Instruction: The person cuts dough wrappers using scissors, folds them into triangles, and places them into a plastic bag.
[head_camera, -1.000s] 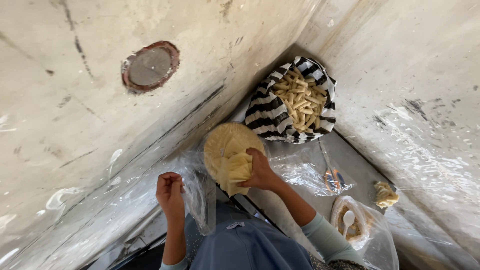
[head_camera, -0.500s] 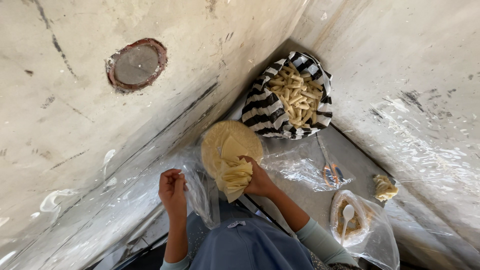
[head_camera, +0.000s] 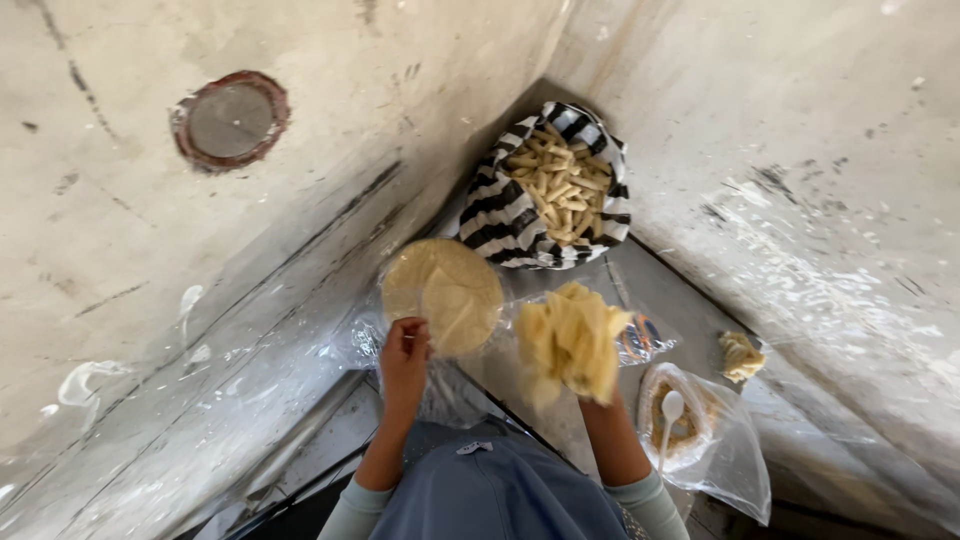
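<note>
Head view, looking straight down into a corner where two pale, scuffed walls meet, and both hands are busy. The right hand (head_camera: 590, 385) is lifted up over the sheeted surface, fingers closed on a crumpled yellow sheet of dough (head_camera: 570, 340) that droops in soft folds and hides most of the hand from above. The left hand (head_camera: 405, 355) sits at the near edge of a round stack of flat dough discs (head_camera: 443, 295), fingers curled and pinching at the rim of the stack or the clear plastic wrap (head_camera: 440, 395) under it; which one, the picture does not settle.

Now the key relation: the crumpled sheet hangs just to the right of the disc stack, close beside it but apart, with a strip of bare plastic between them. The left hand is plainly nearer the stack, touching its near rim, while the right holds its load at about the same depth. The sheet's folds run roughly near to far, bottom edge dangling toward the person.

Farther in, tucked into the corner, a black-and-white striped bag (head_camera: 500, 215) stands open, full of pale rolled sticks (head_camera: 560, 190). On the right, a clear bag with a white spoon (head_camera: 670, 410) in it, and a small yellow dough scrap (head_camera: 740, 352) beside the right wall.
</note>
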